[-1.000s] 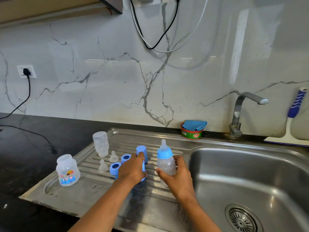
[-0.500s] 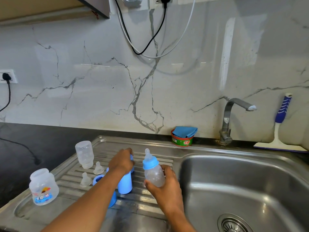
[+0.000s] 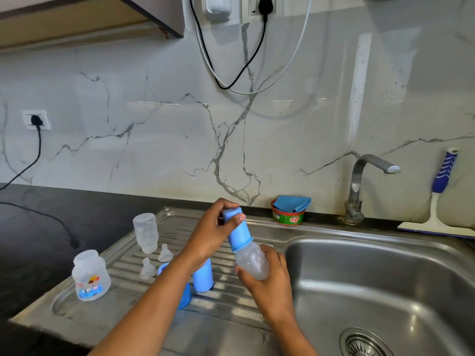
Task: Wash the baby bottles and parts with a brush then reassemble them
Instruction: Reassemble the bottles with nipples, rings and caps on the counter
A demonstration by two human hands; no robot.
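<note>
A clear bottle (image 3: 252, 262), apparently empty, is gripped tilted above the drainboard (image 3: 226, 301) by the right hand (image 3: 270, 276); its blue cap (image 3: 237, 232) is pinched by the left hand (image 3: 213, 232). Left of that bottle, one more blue cap (image 3: 203, 277), two clear teats (image 3: 147, 268) and two empty bottles (image 3: 146, 232) are seen on the drainboard. Behind, a green tub (image 3: 288, 219) holding a blue cloth (image 3: 291, 203) is set against the marble wall (image 3: 154, 124).

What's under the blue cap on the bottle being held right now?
The blue cap, gripped by the left hand, sits over the neck of the clear bottle held in the right hand. The teat and collar beneath it are covered.
</note>
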